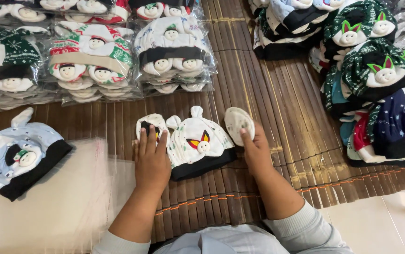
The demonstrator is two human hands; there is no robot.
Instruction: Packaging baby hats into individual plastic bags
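Fingers (151,141) on a mitten (150,124), over the slatted bamboo mat (268,89)

bare mat strip (240,51) between bagged hats (174,47), loose hats (367,61)

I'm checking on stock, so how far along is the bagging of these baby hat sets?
Done: clear-bagged bundles of hat sets stacked top left. In hand: the left hand presses a small white mitten beside a white, black-banded baby hat; the right hand holds another small white mitten. Left: loose dark hats piled right, and a blue hat on flat clear bags.
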